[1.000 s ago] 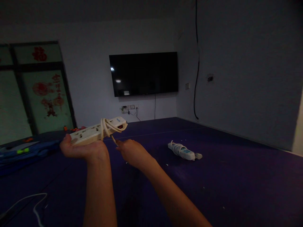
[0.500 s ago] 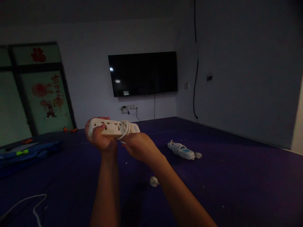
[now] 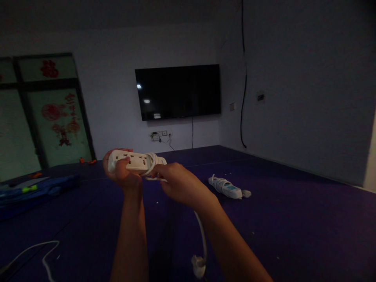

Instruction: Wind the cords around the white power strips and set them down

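Note:
A white power strip is gripped at its left end by my left hand, with the thumb lying across the sockets. Loops of its white cord go around the strip's right part. My right hand is closed on the cord just beside those loops. From under that hand the cord hangs down to a white plug, near the bottom of the view. To the right, a second power strip, wrapped in its own cord, lies on the purple surface.
A white cable lies at the lower left of the purple surface. Blue cloth and small orange things are further back on the left. A television hangs on the far wall, and a black cable hangs at right.
My right hand has moved slightly right and down, away from the strip, with the cord. More cord shows below it, and the plug hangs lower. The strip has shifted a little left.

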